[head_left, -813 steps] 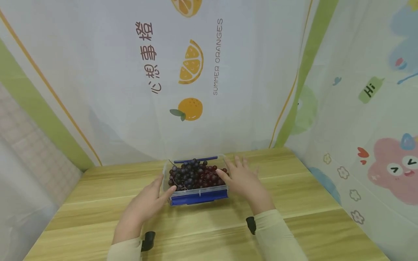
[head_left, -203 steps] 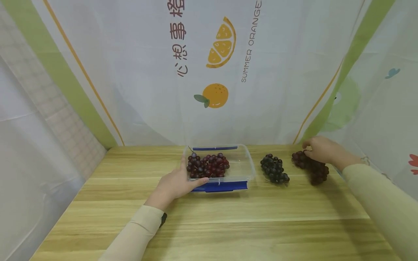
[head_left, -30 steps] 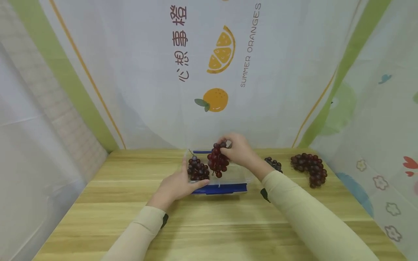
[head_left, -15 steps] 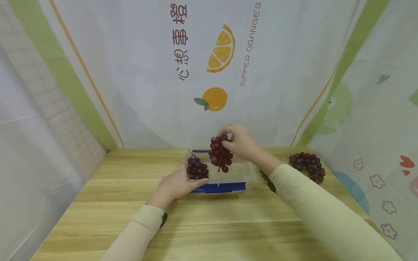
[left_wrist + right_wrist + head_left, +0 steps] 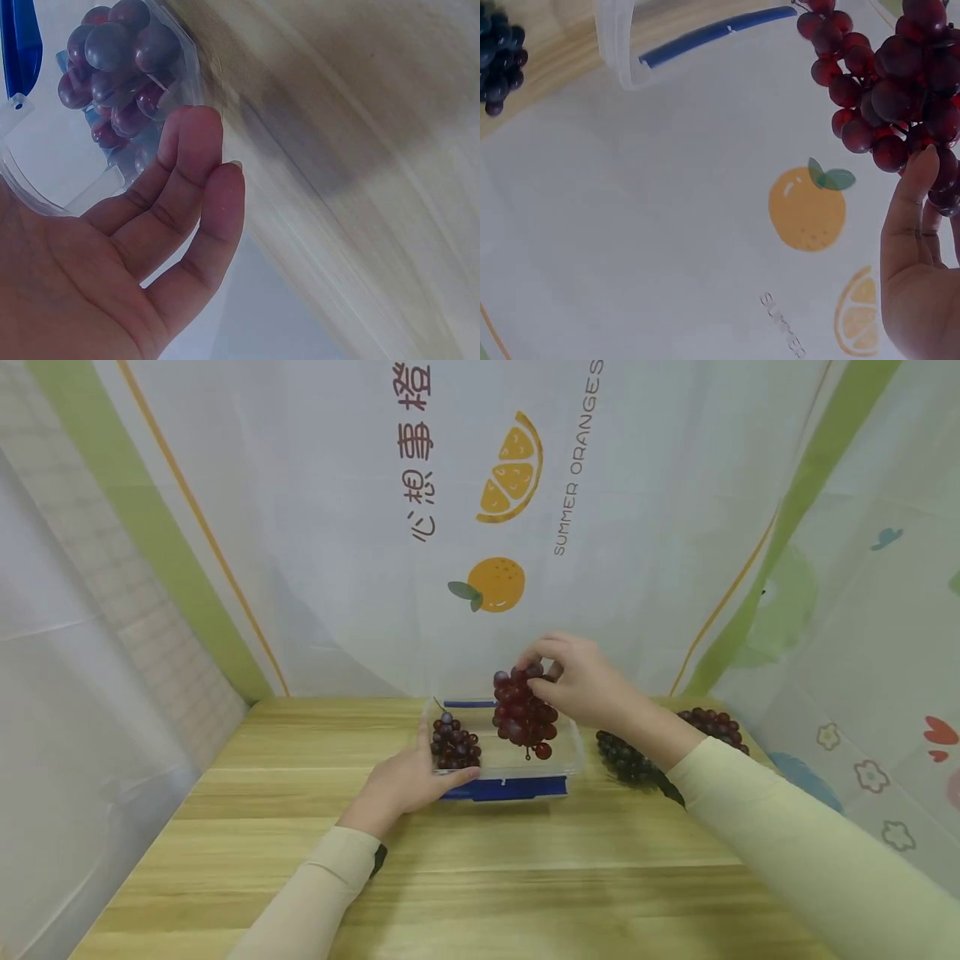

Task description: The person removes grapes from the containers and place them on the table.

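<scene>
In the head view a clear plastic box (image 5: pixel 564 763) with blue side clips stands near the table's back edge. My left hand (image 5: pixel 395 783) rests on its left end, fingers along the side wall and thumb across the front rim. Inside, at that end, lies a dark purple bunch of grapes (image 5: pixel 453 745). My right hand (image 5: pixel 581 681) pinches a red bunch of grapes (image 5: pixel 522 714) by its top and holds it hanging above the box's right part. The left wrist view shows relaxed fingers (image 5: pixel 201 142) at the box wall.
Right of the box a black bunch of grapes (image 5: pixel 624 760) lies on the wooden table (image 5: pixel 487 877), partly behind my right forearm. Farther right, another red bunch (image 5: pixel 712 724) is partly covered by the arm. A printed cloth (image 5: pixel 360 610) hangs behind the table.
Earlier the box was full of grapes; bunches now lie to its right. In the last second my right hand lifts the red bunch up and to the right. The left hand stays put.
</scene>
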### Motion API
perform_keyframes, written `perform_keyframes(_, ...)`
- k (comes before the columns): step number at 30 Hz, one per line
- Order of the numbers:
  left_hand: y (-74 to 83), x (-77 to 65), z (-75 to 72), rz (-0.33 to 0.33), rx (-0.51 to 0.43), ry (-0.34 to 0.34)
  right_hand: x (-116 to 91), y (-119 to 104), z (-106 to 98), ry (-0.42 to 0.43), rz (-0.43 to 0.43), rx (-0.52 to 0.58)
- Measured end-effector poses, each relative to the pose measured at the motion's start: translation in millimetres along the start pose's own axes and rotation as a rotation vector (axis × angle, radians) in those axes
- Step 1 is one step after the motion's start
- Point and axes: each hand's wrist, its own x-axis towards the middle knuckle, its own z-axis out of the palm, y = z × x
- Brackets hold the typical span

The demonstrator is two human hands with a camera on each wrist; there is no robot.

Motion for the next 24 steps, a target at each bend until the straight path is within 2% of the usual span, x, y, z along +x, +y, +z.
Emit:
perform_keyframes(6,1.9,-1.8,-1.3,0.0,0.005,-0.001,-17.0,-8.2,-19.3,0.036,-0.054,-0.061)
perform_keyframes(12,1.6,-1.9,-1.0,-0.011,0.015,-0.008,-33.6,-14.1,-37.3,0.051,-0.064,-0.105)
perform_keyframes(24,0.0,1.0,0.7,-0.009,0.007,-0.014,-77.2,-16.8,-58.7,0.121,-0.112,-0.156)
